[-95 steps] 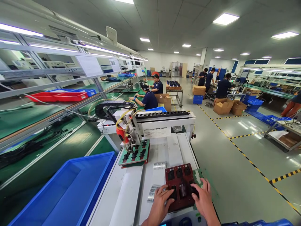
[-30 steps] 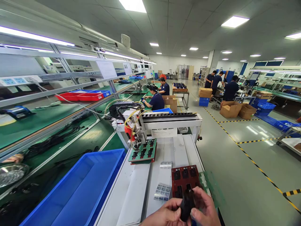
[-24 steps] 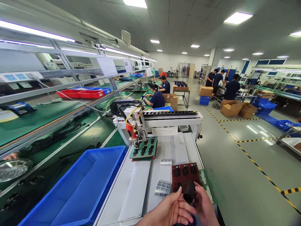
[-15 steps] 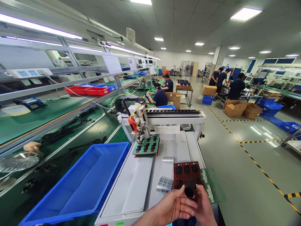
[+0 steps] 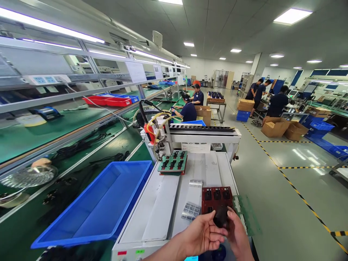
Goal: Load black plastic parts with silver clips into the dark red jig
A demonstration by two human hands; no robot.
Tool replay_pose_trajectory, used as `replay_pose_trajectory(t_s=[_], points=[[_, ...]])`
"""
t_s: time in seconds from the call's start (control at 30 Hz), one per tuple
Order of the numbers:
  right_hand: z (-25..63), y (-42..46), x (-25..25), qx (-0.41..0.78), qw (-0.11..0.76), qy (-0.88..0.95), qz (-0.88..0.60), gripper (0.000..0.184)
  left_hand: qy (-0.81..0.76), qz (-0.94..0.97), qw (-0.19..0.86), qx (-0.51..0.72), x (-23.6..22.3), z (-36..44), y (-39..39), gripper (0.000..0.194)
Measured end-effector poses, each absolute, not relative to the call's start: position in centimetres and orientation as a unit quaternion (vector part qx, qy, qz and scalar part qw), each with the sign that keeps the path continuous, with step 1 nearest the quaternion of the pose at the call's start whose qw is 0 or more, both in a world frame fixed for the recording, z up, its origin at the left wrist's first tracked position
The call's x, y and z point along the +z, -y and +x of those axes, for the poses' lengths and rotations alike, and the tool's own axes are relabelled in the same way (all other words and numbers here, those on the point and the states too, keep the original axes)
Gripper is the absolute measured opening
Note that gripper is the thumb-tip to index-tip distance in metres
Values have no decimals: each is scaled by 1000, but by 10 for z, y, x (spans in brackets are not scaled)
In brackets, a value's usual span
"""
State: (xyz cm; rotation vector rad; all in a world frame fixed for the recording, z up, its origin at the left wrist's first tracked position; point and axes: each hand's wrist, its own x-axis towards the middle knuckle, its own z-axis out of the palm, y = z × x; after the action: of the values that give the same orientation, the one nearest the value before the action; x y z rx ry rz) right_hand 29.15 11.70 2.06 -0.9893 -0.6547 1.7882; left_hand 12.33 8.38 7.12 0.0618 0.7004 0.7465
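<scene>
A small black plastic part [image 5: 221,216], cup-like in shape, is held between my two hands. My left hand [image 5: 202,232] pinches its left side with the thumb, the other fingers curled loosely below. On the other side, my right hand [image 5: 237,230] grips it with thumb and fingers. Just behind lies a dark red fixture [image 5: 216,189] with black parts seated in its pockets; my hands cover its front. Farther back, a green-topped fixture [image 5: 173,162] holding several black parts sits under the head of a white gantry machine [image 5: 163,136].
A blue bin [image 5: 92,203] stands left of the machine. Sheets of silver labels [image 5: 191,211] lie on the white machine bed [image 5: 160,214]. A green plate [image 5: 248,214] juts out at right. Black cables [image 5: 78,145] run along the green bench. Co-workers [image 5: 189,110] sit beyond the machine.
The black part has tilted in my hands. The machine head has moved left, off the green-topped fixture. My view has shifted slightly left.
</scene>
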Motion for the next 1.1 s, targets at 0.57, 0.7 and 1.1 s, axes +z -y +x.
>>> replay_pose_trajectory(t_s=[0.57,0.7,1.1], points=[[286,-144,34,751,378,296,-452,31,-288,-62,874,388,60,127,-92,49],[301,-132,40,672,419,428,-436,33,-321,-24,874,364,41,128,-88,52],[336,-126,38,357,265,757,-479,41,-455,212,752,427,8,111,-89,80]])
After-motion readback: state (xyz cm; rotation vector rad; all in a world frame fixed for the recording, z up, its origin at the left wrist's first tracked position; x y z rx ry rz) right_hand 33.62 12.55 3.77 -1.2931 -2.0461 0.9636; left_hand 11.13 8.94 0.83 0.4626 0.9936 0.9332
